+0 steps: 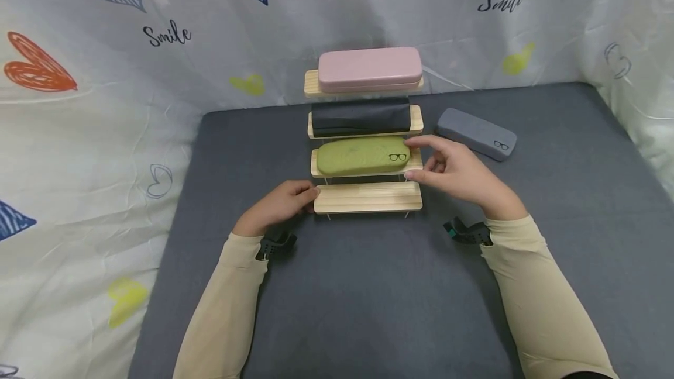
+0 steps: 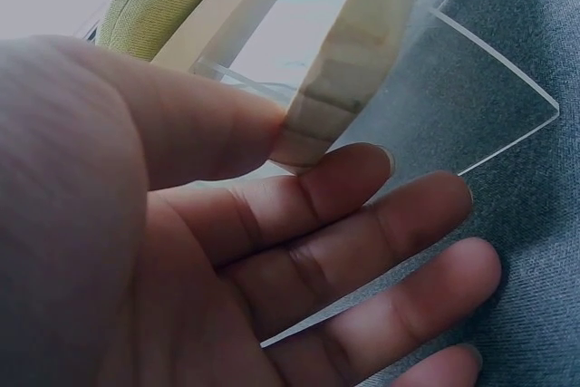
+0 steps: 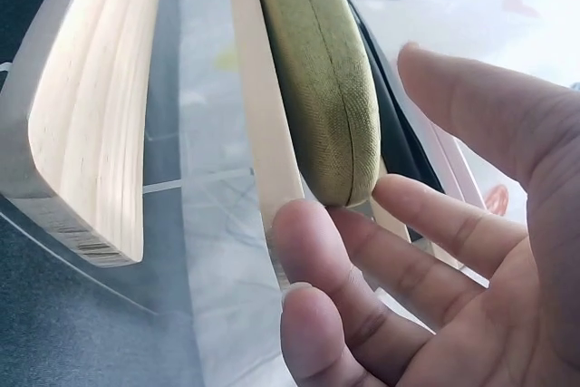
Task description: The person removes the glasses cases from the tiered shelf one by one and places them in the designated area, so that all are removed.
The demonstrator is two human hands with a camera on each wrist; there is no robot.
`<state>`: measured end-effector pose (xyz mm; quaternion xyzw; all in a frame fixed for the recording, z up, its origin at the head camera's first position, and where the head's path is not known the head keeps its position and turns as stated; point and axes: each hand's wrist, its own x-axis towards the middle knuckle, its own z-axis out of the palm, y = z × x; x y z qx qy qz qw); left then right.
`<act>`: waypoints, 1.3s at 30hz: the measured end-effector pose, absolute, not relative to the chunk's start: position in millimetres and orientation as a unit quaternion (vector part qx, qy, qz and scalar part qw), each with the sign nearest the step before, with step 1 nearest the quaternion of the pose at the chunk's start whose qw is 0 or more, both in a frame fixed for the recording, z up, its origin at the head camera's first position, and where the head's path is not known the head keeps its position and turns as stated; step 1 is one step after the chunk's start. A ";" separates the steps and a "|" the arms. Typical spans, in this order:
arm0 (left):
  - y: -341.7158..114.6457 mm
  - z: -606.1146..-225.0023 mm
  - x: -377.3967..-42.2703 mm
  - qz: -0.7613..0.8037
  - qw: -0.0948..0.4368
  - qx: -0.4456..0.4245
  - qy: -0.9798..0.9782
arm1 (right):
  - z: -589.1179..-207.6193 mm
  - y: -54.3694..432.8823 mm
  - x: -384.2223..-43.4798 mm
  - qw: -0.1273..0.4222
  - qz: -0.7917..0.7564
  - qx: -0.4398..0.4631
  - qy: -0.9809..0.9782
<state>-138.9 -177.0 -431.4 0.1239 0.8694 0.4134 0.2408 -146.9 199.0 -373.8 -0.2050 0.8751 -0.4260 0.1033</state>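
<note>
A light wooden display stand has stepped shelves in the middle of the table. My left hand [image 1: 286, 199] pinches the left end of the lowest shelf [image 1: 368, 197] between thumb and forefinger, its other fingers loosely extended. On the shelf above lies an olive-green glasses case [image 1: 358, 155] with a small glasses print. My right hand [image 1: 453, 171] is at that case's right end, fingers spread and lightly bent. In the right wrist view, fingertips [image 3: 399, 192] are right at the tip of the green case [image 3: 326, 88], beside the shelf end.
Higher on the stand are a black case [image 1: 360, 117] and, at the top, a pink glasses case [image 1: 370, 69]. A grey-blue glasses case [image 1: 476, 133] lies on the dark tablecloth [image 1: 368, 309] right of the stand. A white curtain [image 1: 316, 22] printed with hearts hangs behind.
</note>
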 end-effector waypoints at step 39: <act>-179.0 -431.7 -139.5 0.416 0.244 0.132 0.866 | -394.3 171.8 -149.3 -0.044 -0.384 -0.242 0.890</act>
